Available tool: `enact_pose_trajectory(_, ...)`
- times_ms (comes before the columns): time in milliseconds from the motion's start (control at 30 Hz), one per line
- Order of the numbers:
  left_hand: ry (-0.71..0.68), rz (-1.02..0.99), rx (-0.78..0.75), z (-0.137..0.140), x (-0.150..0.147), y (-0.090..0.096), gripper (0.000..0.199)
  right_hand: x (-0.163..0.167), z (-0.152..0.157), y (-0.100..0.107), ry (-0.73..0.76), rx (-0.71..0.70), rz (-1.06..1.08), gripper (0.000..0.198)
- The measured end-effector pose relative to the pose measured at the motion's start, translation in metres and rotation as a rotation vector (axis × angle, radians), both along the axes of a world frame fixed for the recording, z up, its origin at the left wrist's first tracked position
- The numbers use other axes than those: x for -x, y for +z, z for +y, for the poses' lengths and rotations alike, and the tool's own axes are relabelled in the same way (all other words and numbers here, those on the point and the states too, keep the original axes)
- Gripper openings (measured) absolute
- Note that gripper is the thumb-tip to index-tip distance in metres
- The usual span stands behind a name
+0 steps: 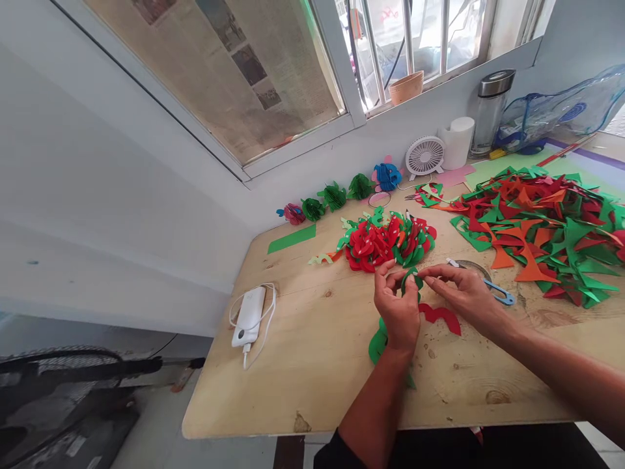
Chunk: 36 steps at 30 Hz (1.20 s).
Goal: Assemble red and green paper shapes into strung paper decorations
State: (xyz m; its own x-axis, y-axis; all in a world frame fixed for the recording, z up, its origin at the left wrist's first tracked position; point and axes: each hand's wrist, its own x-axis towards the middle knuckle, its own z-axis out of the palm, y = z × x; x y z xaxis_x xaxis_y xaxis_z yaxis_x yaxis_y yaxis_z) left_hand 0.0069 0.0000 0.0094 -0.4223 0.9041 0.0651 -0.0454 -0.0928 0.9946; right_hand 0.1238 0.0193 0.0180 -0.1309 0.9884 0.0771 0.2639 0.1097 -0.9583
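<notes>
Between the thumb and fingers of my left hand [396, 306] is a small green paper piece [411, 279]. My right hand [456, 293] pinches at the right edge of the same piece, its thumb and forefinger pressed together. Just below, a wavy red paper strip [442, 318] lies on the table. Green paper cutouts [377, 345] lie partly hidden under my left wrist. Beyond my hands sits a heap of red and green paper shapes [374, 244] with small pale marks on them. A light blue utility knife [500, 293] rests right of my right hand.
Red, orange and green paper scraps [551, 228] pile up at the right. Folded green paper balls [334, 197] line the wall, with a small white fan [424, 156] and a glass bottle [491, 114] farther right. A white power bank [249, 316] with its cable lies at the left.
</notes>
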Motion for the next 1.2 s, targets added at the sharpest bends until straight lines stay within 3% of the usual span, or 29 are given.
enact_pose_trajectory(833,0.049,-0.018,-0.035,0.002,0.0,-0.002,0.036,-0.004,0.005,-0.006,-0.037,0.003,0.004,0.026)
enact_pose_trajectory(1200,-0.121,-0.028,-0.036,-0.002,-0.005,-0.008,0.038,-0.002,0.006,-0.002,-0.045,-0.022,0.017,0.02)
